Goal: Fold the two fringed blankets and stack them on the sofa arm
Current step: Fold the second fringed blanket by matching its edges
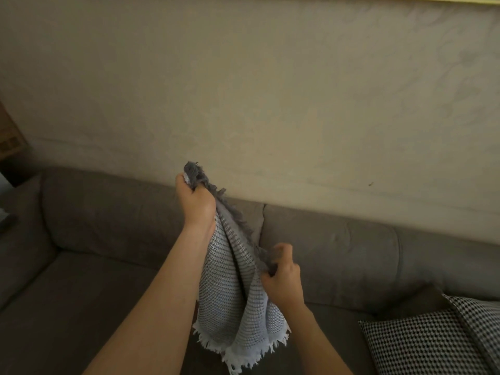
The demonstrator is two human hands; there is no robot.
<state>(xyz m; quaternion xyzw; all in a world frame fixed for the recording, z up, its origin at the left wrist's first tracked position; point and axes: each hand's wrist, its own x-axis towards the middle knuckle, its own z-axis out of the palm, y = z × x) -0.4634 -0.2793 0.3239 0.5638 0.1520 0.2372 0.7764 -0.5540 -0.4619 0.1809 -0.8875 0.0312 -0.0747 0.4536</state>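
I see the grey-and-white fringed blanket (227, 293) hanging bunched above the sofa (94, 239) seat. My left hand (195, 203) holds its top corner, fingers clamped on it. My right hand (282, 280) pinches the dark fringed edge lower down. A checked cushion (422, 345) lies to the right.

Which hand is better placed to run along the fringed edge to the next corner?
Right. The right hand pinches the blanket by its dark fringe partway down, while the left hand grips the top corner high up, likely best kept as the anchor.
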